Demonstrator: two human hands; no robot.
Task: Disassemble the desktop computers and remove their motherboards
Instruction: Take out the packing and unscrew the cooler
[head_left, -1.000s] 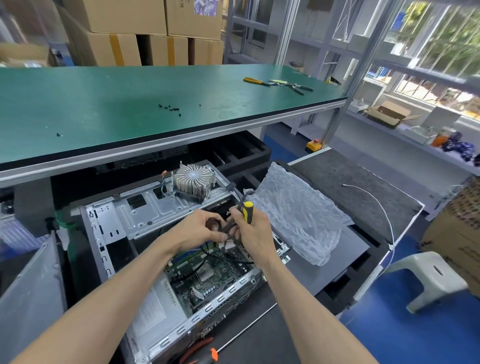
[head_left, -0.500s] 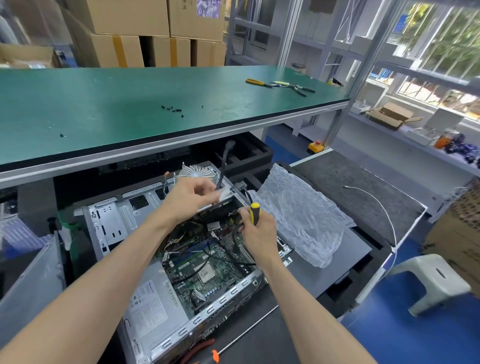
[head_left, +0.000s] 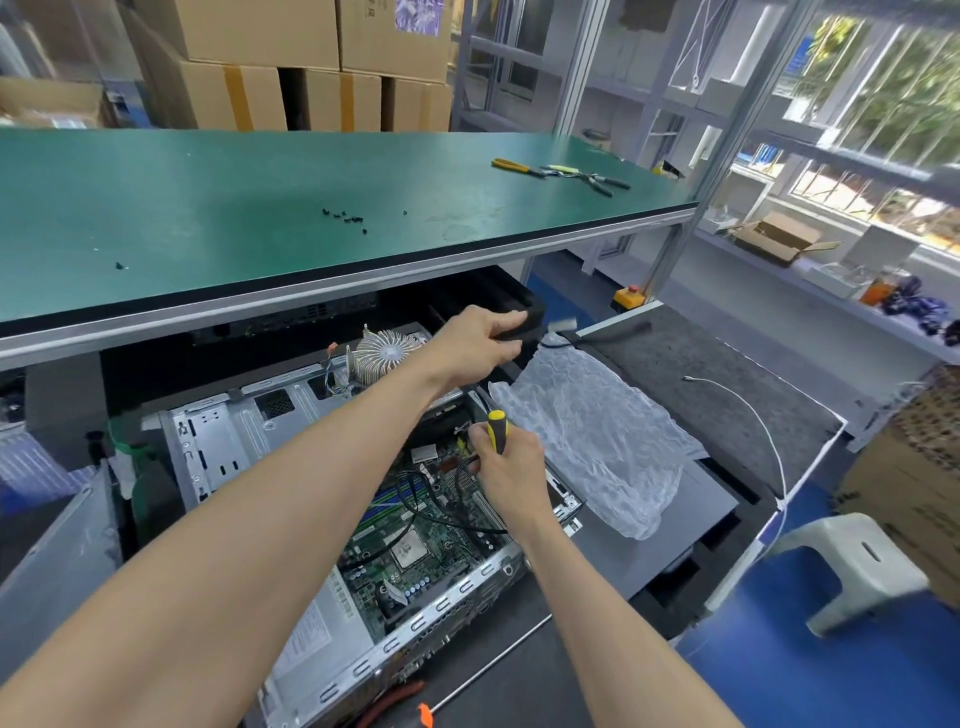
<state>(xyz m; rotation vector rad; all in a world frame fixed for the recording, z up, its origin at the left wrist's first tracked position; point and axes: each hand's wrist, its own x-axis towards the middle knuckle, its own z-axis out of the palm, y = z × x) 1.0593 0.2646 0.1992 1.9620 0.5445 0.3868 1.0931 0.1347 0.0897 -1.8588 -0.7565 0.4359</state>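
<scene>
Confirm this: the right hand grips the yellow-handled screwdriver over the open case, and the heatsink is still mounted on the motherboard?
Not quite. In the head view the right hand does grip the yellow-handled screwdriver over the open case, but the heatsink sits on the metal bracket behind, off the motherboard.

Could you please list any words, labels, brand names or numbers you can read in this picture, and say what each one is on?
No text here can be read.
White label on the metal part at the near end of the computer case: printed lines, too small and blurred.
Barcode sticker beside the motherboard: bars only, digits unreadable.
Purple-white sheet on a cardboard box: blurred.
Box at right: dark print, illegible.
</scene>
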